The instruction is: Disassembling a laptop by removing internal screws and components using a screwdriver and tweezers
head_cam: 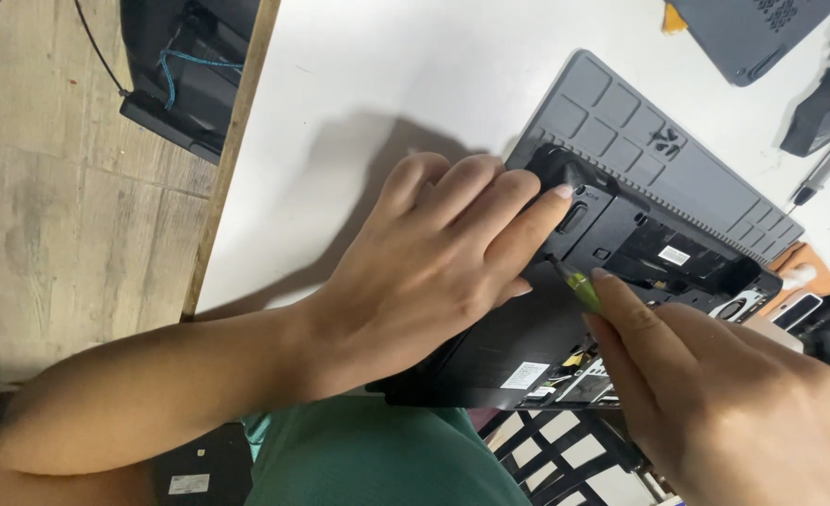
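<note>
A black laptop base [612,234] lies upside down on a grey repair mat [621,112], its underside and labels showing. My left hand [434,262] presses flat on the corner of the laptop base, fingers spread over its edge. My right hand [724,394] grips a screwdriver [579,284] with a yellow-green handle, its tip set against the base just below my left index finger. The lower part of the screwdriver is hidden in my fist.
The white table [387,84] ends at a wooden edge on the left, with wood floor and a black device with cables [185,66] beyond. A grey laptop cover [752,33] lies at the top right, a pen-like tool [822,173] and orange tool [799,267] at the right.
</note>
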